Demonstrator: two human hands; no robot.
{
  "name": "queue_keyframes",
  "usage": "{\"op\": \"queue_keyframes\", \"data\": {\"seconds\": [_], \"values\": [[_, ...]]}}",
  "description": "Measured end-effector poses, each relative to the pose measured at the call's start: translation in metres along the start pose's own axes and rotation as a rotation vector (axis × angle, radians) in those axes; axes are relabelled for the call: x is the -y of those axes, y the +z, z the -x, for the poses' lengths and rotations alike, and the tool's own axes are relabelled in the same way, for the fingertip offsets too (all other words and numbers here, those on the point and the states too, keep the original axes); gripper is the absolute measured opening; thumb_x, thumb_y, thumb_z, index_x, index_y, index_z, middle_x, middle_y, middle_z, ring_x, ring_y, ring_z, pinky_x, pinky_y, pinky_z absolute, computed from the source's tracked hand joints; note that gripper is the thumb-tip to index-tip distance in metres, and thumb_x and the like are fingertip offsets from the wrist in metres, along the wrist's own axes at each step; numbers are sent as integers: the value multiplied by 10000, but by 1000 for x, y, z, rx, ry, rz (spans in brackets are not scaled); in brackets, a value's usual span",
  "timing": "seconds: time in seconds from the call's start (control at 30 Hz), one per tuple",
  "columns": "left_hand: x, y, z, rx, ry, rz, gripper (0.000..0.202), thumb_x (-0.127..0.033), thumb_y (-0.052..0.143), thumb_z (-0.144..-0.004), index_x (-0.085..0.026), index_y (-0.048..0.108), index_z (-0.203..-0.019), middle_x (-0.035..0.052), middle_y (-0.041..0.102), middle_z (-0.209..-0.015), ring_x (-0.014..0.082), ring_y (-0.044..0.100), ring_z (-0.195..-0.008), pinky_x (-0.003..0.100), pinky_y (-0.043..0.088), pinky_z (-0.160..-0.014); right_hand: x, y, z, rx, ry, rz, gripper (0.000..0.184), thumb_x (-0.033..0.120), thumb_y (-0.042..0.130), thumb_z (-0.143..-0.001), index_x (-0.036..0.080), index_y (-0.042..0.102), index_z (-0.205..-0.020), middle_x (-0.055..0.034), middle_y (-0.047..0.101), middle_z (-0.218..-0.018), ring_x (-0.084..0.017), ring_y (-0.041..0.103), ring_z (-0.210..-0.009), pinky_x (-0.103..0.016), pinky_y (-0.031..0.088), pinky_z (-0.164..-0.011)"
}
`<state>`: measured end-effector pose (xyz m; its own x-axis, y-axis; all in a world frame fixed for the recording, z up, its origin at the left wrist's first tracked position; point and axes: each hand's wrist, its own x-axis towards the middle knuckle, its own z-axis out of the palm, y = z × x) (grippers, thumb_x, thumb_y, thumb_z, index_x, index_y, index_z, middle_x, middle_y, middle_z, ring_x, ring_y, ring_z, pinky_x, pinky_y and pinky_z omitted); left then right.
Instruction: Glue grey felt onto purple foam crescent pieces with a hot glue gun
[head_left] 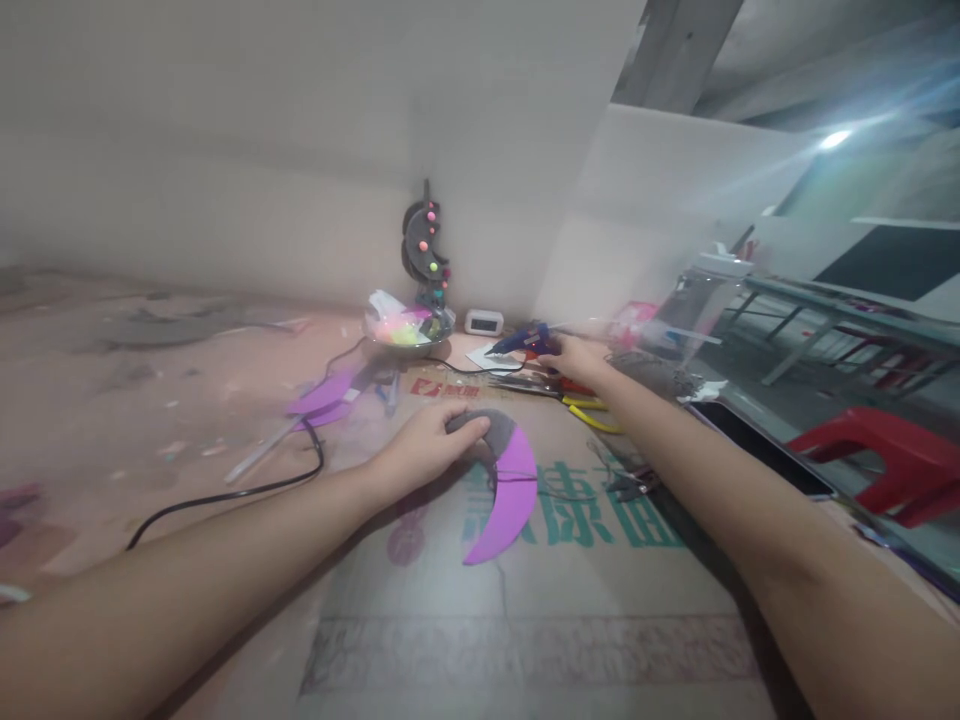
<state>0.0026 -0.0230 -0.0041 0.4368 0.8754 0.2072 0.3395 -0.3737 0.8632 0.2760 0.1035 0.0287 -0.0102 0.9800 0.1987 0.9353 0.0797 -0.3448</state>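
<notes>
My left hand [437, 440] pinches the upper end of a crescent-shaped piece [517, 490], grey at the top and purple below, over a printed cardboard sheet [420, 640]. Farther off and to the right, my right hand [574, 360] is closed around the handle of a blue glue gun [521, 342]. The gun's tip points left above a small white piece of paper [480, 358]. Just below that hand lie tools with yellow handles [592, 415]. The picture is somewhat blurred.
A bowl of colourful bits [405, 335] stands at the back beside a dark crescent ornament with coloured balls [425, 245] and a small white digital clock [484, 322]. Purple pieces [326, 400] and a black cable [247, 490] lie left. A red stool [885, 460] stands right.
</notes>
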Motion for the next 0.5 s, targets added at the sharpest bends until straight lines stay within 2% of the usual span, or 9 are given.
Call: {"op": "queue_keyframes", "data": {"seconds": [0.07,0.17,0.23,0.3,0.37,0.43,0.5], "values": [[0,0,0,8,2,15,334,-482,498,-877,-189,571,-734,-48,514,-562,138,495,-548,253,372,-560,-1,-8,9,-20,-11,75,369,249,636,-811,104,651,-1150,-184,688,-1138,-276,637,-1035,-340,451,-884],[-2,0,0,9,-13,22,332,-488,503,-871,-190,572,-742,-47,511,-557,136,485,-531,249,368,-537,5,-22,31,-35,-83,146,224,222,599,-823,136,708,-999,-176,700,-1096,-297,611,-1071,-351,416,-909],[-3,0,1,2,-28,25,331,-488,509,-866,-189,572,-739,-45,508,-551,135,479,-525,246,357,-520,15,-30,52,-33,-143,154,209,262,559,-855,156,710,-955,-152,703,-1079,-280,612,-1040,-346,415,-886],[-5,0,1,-7,-38,34,326,-482,512,-864,-185,577,-745,-43,513,-550,133,472,-522,243,343,-508,29,-35,78,-19,-192,121,248,346,519,-885,184,694,-952,-97,716,-991,-230,631,-920,-319,435,-813],[-5,-1,2,-20,-42,43,326,-480,505,-868,-182,578,-757,-40,523,-553,131,469,-517,242,330,-499,45,-38,107,-12,-218,-115,279,409,514,-881,168,654,-894,-67,704,-889,-177,617,-768,-280,443,-695],[-4,-1,2,-40,-41,38,334,-488,499,-871,-183,573,-758,-37,531,-556,131,472,-515,243,324,-495,59,-41,134,118,-180,-364,301,449,491,-888,168,597,-891,-51,688,-874,-116,563,-622,-242,421,-579],[-4,-2,2,-55,-37,25,337,-494,498,-872,-185,572,-761,-36,533,-554,133,475,-515,246,323,-497,67,-41,156,232,-107,-534,301,478,498,-878,181,540,-908,-27,664,-844,-67,453,-473,-214,351,-451]]}}
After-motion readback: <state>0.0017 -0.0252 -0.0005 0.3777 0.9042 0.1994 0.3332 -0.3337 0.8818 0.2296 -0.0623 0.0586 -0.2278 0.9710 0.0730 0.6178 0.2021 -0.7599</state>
